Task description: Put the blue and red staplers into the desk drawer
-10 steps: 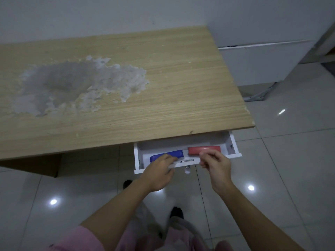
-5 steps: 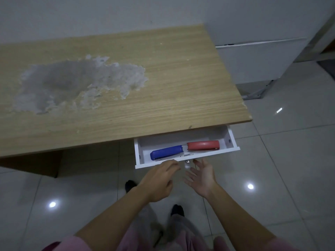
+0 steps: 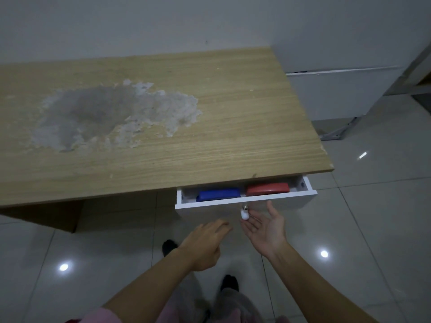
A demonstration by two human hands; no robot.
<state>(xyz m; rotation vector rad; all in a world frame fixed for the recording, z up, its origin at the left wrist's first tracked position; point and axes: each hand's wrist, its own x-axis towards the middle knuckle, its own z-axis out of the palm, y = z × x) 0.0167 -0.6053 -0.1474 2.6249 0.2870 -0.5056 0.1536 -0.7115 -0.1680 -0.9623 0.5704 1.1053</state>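
Only the head view here, so that's all I'm going on. Big change from a second ago: back then both my hands were up at the drawer with fingertips on the staplers, and half a second ago they were already backing off. Now both are clear of it and carrying nothing, and the drawer (image 3: pixel 245 201) looks pushed further in under the desk's front edge than it was, so less of the inside shows. I read that as both staplers delivered, with just the closing left.

My left hand (image 3: pixel 203 245) sits below the drawer front, back of the hand up, fingers loosely curled, holding nothing. My right hand (image 3: pixel 265 227) is palm up, fingers spread wide, its fingertips just beside the little white knob (image 3: pixel 244 214) hanging off the drawer front. I can't tell if they're touching it.

The blue stapler (image 3: pixel 218 194) lies flat on the drawer's left side. The red stapler (image 3: pixel 268 188) lies flat on the right side, near the right wall. They're end to end along the front wall, very close, though whether they touch I can't say. Both look like smooth plastic-topped bodies, partly tucked under the desk (image 3: pixel 210 136) edge.

The desktop has a big worn grey patch (image 3: pixel 105 115) toward its left.
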